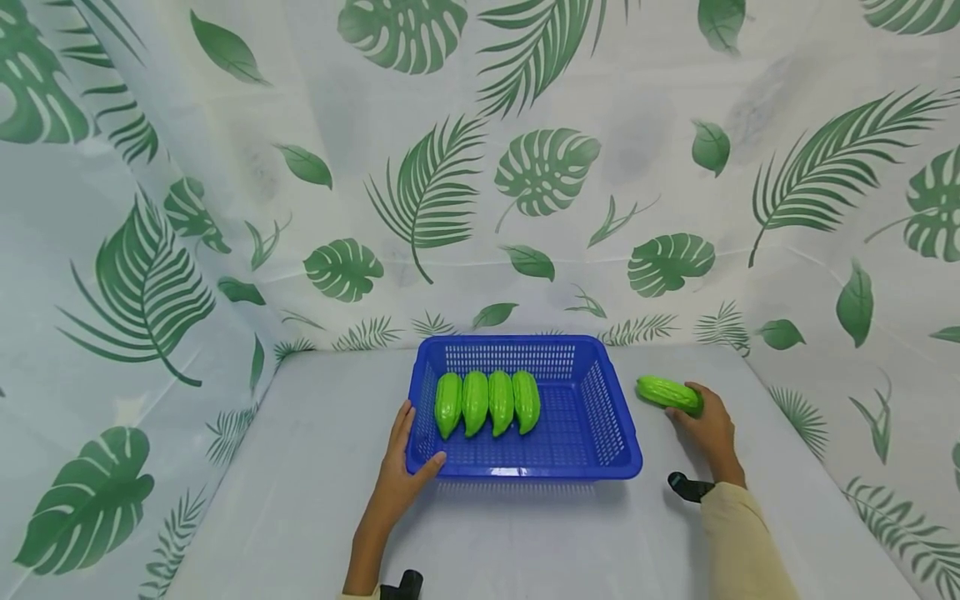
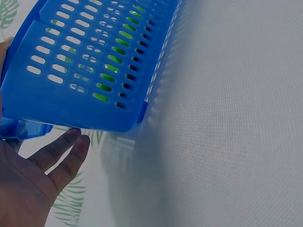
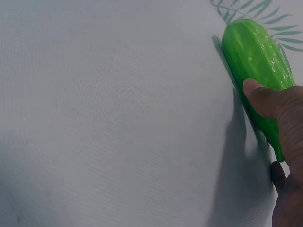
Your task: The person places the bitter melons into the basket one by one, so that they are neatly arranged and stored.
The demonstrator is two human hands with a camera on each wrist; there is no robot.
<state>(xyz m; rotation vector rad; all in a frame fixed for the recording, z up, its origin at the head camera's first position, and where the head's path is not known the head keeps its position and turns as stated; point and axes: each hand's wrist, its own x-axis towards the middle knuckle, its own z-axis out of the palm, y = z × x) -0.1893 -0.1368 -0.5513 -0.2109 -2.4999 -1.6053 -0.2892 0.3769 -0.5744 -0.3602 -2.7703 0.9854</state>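
Note:
My right hand (image 1: 707, 427) grips a glossy, bright green bitter melon (image 1: 663, 392) to the right of the basket. In the right wrist view, the thumb lies across the ridged, bumpy bitter melon (image 3: 255, 54), whose tapered end points down close over the table. A blue plastic basket (image 1: 525, 472) stands in the middle. Four-sided and slotted, it holds several matching bitter melons (image 1: 476, 404) side by side in its left half. My left hand (image 1: 397, 473) rests at the basket's front left corner, thumb by the front rim. Straight, spread fingers (image 2: 66, 165) show beside the basket wall (image 2: 71, 106).
A pale cloth covers the table (image 1: 300, 483). Behind and at both sides hang white sheets (image 1: 465, 308) printed with green leaves, the back one close behind the basket. Dark straps with camera mounts (image 1: 688, 487) sit on the wrists.

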